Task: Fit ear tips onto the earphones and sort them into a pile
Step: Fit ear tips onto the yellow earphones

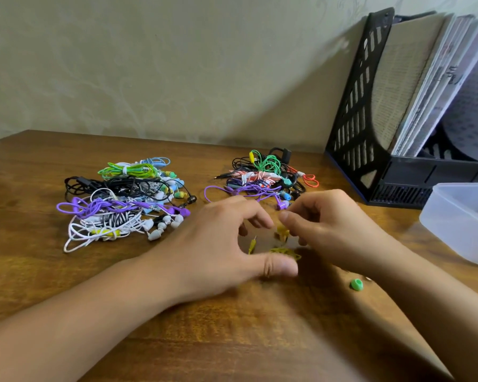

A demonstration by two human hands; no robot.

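Wooden tabletop (66, 285), brown, grained, set against a pale patterned wall (149, 64). Black perforated file holder (353, 111), far right, upright against the wall, holding books and papers (431, 78). Translucent plastic container (464, 219), right edge, just in front of the file holder. Left pile of earphones (122, 199), far left of centre: bundled cables in green, blue, black, purple, white and striped, many buds showing ear tips. Right pile of earphones (265, 177), far centre: loose tangle in black, green, red-and-white and purple, lying just beyond the hands. Left hand (224, 244), centre, palm down above the tabletop, fingers loosely curled and thumb stretched out toward the right; blur prevents telling whether it has hold of anything. Right hand (329, 227), just beside the left, fingers curled, fingertips pinching a small yellow part, apparently a bud of the yellow earphone (283, 245). The earphone's cable lies on the tabletop between and under the two hands, its plug end pointing up near the left fingers. Green ear tip (356, 284), loose on the tabletop, near side, beside the right forearm.
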